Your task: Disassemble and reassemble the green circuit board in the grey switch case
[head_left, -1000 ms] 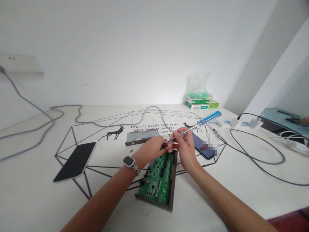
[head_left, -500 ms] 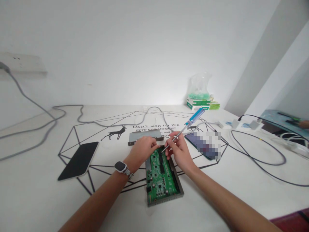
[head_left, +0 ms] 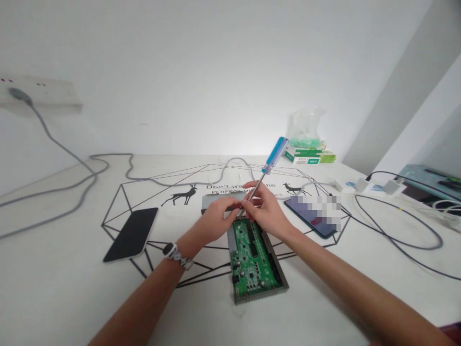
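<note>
A green circuit board point(head_left: 252, 264) sits in an open grey metal casing point(head_left: 261, 296) on the white table. My right hand point(head_left: 266, 211) is closed on the shaft of a screwdriver point(head_left: 276, 154) with a blue and clear handle. The screwdriver leans, handle up and to the right, its tip hidden among my fingers at the casing's far end. My left hand point(head_left: 218, 218), with a watch point(head_left: 170, 250) on the wrist, meets the right fingertips there in a pinch; I cannot see what it pinches. Behind both hands lies a grey metal cover point(head_left: 209, 202), partly hidden.
A black-screened phone point(head_left: 133, 234) lies on the left, another phone point(head_left: 311, 216) on the right. Grey cable point(head_left: 169, 184) winds along the back from the wall socket point(head_left: 54, 91). Green-white boxes point(head_left: 303, 153) stand at the back right, near a power strip point(head_left: 370, 186).
The screwdriver has swung more upright, and its tip has moved from over the board to the casing's far edge. Both hands have come together there. The whole view has shifted slightly.
</note>
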`<state>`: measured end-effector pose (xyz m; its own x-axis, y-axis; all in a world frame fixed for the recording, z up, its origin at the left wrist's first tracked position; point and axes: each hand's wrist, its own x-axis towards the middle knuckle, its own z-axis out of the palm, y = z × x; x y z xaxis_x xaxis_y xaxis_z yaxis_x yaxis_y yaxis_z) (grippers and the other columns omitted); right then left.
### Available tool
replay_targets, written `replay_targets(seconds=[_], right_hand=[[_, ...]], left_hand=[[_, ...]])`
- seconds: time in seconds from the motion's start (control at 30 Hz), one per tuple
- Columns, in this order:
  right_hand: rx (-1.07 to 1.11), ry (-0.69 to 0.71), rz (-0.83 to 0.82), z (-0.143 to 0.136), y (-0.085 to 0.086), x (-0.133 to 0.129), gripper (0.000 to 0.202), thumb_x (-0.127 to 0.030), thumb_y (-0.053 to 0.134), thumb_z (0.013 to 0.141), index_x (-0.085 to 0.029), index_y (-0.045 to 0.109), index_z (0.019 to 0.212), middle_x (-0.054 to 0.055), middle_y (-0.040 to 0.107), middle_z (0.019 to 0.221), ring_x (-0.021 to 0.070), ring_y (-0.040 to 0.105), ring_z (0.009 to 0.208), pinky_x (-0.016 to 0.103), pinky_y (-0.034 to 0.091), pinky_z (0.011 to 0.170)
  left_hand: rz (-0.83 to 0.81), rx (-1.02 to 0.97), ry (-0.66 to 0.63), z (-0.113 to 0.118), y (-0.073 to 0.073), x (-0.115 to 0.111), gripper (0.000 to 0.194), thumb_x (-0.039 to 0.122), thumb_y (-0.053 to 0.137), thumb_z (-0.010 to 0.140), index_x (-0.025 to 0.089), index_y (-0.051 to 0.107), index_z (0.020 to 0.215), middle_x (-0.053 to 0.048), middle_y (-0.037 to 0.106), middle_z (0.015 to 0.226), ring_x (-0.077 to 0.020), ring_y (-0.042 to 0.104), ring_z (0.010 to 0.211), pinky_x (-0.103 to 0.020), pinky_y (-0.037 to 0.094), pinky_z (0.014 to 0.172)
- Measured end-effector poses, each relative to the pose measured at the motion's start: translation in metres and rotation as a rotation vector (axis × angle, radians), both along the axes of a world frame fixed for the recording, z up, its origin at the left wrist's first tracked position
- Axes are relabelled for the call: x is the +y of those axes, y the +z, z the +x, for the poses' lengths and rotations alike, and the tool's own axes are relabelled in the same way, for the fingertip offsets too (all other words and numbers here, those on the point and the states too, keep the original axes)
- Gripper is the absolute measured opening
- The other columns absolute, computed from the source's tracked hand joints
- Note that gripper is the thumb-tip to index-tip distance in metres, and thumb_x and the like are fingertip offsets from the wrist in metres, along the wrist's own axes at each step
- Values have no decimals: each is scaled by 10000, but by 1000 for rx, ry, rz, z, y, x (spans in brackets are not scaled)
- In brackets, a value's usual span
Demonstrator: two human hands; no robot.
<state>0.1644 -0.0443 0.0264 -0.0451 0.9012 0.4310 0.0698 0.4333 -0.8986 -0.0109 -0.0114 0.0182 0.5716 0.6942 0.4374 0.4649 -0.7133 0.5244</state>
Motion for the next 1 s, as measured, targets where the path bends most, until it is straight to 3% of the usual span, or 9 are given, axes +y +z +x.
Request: replay_targets(seconds=[0.1, 0.27, 0.43, 0.57, 0.7, 1.0], right_hand=[[-95, 11, 62, -10, 17, 16, 215, -257, 641, 817, -238, 607, 1029, -34, 619, 742, 117, 591, 538, 222, 473, 473], [-200, 23, 96, -20, 33, 32, 168, -306, 602, 862, -238, 590, 1015, -33, 615, 724, 117, 588, 464, 231, 451, 425], [-285, -6, 117, -15, 28, 33, 202, -334, 654, 858, -220, 596, 1014, -32, 617, 711, 122, 623, 504, 230, 479, 474], [-291, 29, 57, -9, 21, 35, 227, -423, 584, 924, -198, 602, 948, -2, 655, 727, 127, 641, 509, 248, 514, 505], [-297, 69, 53, -6, 18, 36, 301, -470, 519, 964, -191, 586, 872, 21, 692, 743, 132, 653, 503, 251, 512, 499], [-406, 10, 126, -7, 21, 30, 335, -452, 531, 969, -178, 619, 797, 18, 698, 690, 127, 655, 544, 240, 495, 552]], left_hand=[[-86, -101, -5, -8, 5, -4, 191, 158, 475, 921, 163, 659, 971, -56, 731, 983, -191, 659, 923, -310, 519, 836], [-194, -216, -20, -11, 10, -4, 184, 114, 501, 874, 151, 656, 968, -49, 749, 963, -171, 680, 871, -285, 521, 790], [-228, -193, -42, -11, 1, 2, 136, 210, 591, 882, 149, 710, 907, -54, 762, 923, -197, 691, 874, -303, 520, 798], [-257, -141, -53, -10, -7, 4, 204, 323, 614, 912, 170, 747, 936, -40, 776, 947, -204, 699, 878, -306, 523, 815], [-230, -117, -39, -9, -10, 3, 219, 325, 592, 931, 187, 757, 973, -16, 777, 962, -194, 696, 876, -287, 518, 805], [-155, -65, 21, -8, -14, 6, 225, 287, 569, 932, 179, 761, 977, -31, 777, 948, -190, 676, 825, -271, 496, 704]])
